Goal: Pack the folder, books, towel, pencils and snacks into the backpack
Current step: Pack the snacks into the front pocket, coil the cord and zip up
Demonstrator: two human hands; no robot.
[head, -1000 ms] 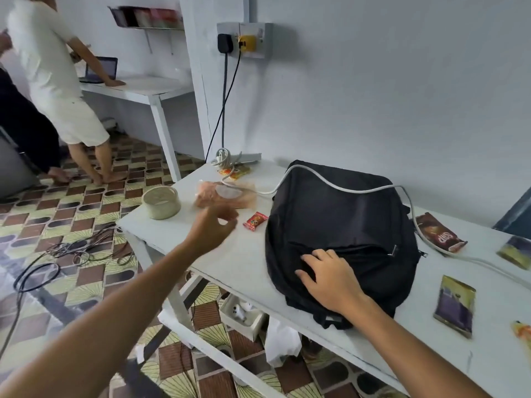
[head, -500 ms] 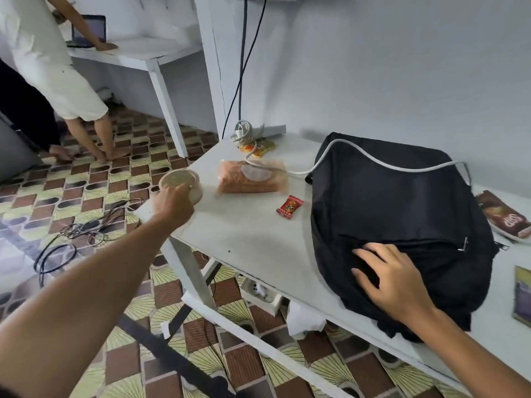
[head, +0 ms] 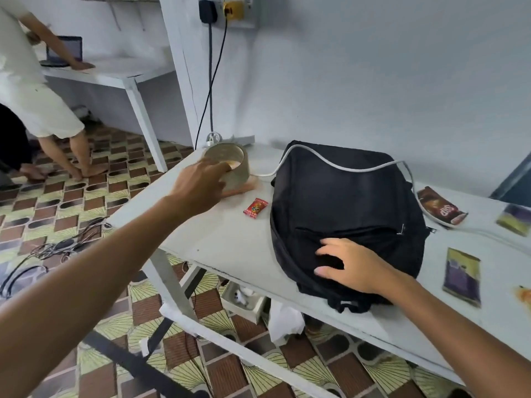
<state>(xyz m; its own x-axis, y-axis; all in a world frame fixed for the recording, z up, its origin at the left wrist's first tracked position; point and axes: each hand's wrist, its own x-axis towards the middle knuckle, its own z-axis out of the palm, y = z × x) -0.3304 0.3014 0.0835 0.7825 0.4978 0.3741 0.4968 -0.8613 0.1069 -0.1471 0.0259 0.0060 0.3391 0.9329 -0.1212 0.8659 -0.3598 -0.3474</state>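
The black backpack (head: 344,202) lies flat on the white table (head: 230,245). My right hand (head: 353,265) rests on its front near the pocket, fingers spread and holding nothing. My left hand (head: 201,185) grips a beige tape roll (head: 232,165), held up over the table's far left part. A clear bag of orange snacks (head: 242,191) is mostly hidden behind that hand and roll. A small red candy (head: 255,208) sits left of the backpack. To its right lie a brown snack packet (head: 441,209) and two purple packets (head: 461,275) (head: 515,219).
A white cable (head: 330,165) runs over the backpack's top toward the right. A black cord hangs from the wall socket (head: 230,10). A person (head: 34,96) stands at another desk on the left. Cables lie on the tiled floor (head: 43,251). An open box (head: 244,300) sits under the table.
My left hand reached the tape roll at the table's left corner, took hold of it and lifted it toward the back, over the snack bag. My right hand stayed on the backpack.
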